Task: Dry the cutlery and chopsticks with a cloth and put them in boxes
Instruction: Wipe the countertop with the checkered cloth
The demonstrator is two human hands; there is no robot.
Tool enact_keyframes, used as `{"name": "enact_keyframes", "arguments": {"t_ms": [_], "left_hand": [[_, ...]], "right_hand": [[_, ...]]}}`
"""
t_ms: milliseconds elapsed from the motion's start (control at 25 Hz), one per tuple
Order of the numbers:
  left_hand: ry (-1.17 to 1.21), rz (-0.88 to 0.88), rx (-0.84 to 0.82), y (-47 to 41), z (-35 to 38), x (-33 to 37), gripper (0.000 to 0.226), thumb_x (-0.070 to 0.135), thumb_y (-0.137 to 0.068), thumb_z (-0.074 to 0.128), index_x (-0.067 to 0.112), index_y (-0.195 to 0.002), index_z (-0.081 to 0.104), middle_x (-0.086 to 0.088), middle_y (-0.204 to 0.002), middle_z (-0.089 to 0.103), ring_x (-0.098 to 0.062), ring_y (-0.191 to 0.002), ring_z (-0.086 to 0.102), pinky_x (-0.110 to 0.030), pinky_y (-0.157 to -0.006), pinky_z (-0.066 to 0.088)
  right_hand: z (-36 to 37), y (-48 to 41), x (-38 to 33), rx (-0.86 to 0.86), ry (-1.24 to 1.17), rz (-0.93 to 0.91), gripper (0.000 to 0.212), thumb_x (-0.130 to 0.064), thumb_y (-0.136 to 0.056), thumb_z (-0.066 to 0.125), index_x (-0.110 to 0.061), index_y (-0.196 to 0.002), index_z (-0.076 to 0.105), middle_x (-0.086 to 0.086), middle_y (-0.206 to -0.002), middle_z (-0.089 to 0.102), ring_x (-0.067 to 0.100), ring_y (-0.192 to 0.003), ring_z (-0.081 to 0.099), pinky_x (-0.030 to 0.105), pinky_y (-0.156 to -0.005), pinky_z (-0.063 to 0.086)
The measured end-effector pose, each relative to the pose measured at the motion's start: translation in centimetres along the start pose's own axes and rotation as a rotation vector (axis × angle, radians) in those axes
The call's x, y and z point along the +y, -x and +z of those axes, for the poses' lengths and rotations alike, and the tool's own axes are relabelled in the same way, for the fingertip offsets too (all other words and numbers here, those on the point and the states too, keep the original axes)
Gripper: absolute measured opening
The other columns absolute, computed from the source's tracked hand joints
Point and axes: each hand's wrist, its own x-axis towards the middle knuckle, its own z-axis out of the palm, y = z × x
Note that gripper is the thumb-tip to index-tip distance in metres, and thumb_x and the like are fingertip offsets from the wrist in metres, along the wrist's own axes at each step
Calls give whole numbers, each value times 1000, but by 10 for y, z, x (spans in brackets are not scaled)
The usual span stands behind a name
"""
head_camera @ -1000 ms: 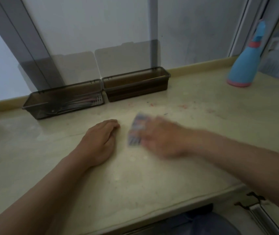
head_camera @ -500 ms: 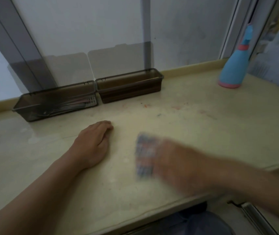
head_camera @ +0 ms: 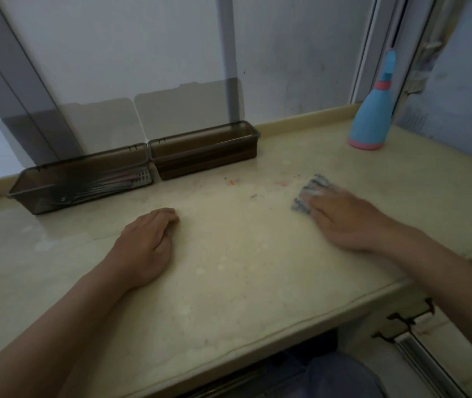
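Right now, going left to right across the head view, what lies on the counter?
Left box with cutlery → right box → cloth → spray bottle. The left hand and right hand overlap these, so I skip them.

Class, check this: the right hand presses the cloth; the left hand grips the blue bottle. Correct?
No: the head view shows the left hand resting empty on the counter, the blue bottle standing apart. The right hand presses the cloth.

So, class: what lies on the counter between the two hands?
Only bare beige stone counter between the left hand and right hand, in the head view.
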Motion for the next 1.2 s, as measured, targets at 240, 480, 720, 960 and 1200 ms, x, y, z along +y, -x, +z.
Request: {"name": "enact_keyframes", "arguments": {"t_ms": [240,480,720,960,1200], "left_hand": [[-23,-1,3,1,3,-3,38,17,-97,38,20,-134,45,2,-144,43,-16,-132,38,-34,-111,29],[-35,-16,31,2,3,0,38,23,-99,36,20,-135,46,2,-145,44,-16,-133,38,-32,-112,27],[-20,-30,51,5,5,1,40,26,-99,35,19,-137,46,0,-145,44,-16,-134,39,-29,-113,25],[74,-91,60,11,-9,9,39,25,-100,35,18,-137,45,-2,-146,42,-17,-135,36,-28,-112,24],[189,-74,-129,52,-51,46,27,25,-93,47,10,-105,66,-5,-115,59,-17,-107,55,-33,-92,46]], "right_hand": [[22,97,-74,-199,-46,-431,55,-47,-103,21,-31,-151,43,-5,-163,28,8,-153,11,32,-124,14],[29,94,-70,-218,-61,-371,53,-49,-101,23,-39,-152,36,-12,-165,19,3,-153,4,33,-124,15],[45,87,-130,-119,-49,-462,49,-37,-102,31,-25,-148,45,6,-160,34,17,-152,21,30,-123,3],[39,61,-181,-330,-199,-560,45,-33,-104,46,-30,-149,45,0,-163,27,14,-152,17,23,-123,4],[4,33,-173,-320,-99,-98,45,-54,-91,53,-32,-130,59,0,-123,59,16,-112,57,36,-94,49]]}}
